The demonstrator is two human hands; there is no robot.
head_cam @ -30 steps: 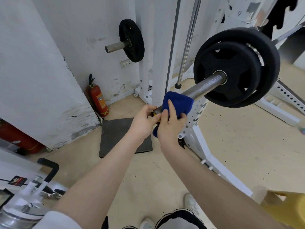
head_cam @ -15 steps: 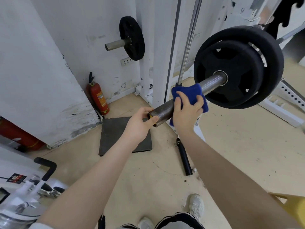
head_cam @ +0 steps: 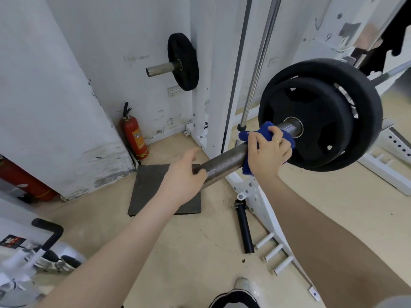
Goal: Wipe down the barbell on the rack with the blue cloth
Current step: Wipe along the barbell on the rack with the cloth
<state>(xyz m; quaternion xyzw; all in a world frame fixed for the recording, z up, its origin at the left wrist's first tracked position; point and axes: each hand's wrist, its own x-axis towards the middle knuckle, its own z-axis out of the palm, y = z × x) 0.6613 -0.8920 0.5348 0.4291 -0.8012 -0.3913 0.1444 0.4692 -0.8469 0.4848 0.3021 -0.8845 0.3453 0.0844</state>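
While the left hand point(head_cam: 184, 176) grips the barbell sleeve point(head_cam: 224, 162) end, the right hand point(head_cam: 268, 152) clamps the blue cloth point(head_cam: 265, 130) around it, nearer the weight plates point(head_cam: 320, 112) up-right

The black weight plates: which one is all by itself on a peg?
The small black plate on the wall peg left of the white rack. The other two plates sit together on the barbell by the right hand.

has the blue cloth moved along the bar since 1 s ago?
Yes. The blue cloth, gripped by the right hand, slid from the steel barbell sleeve's free end up to the black weight plates.
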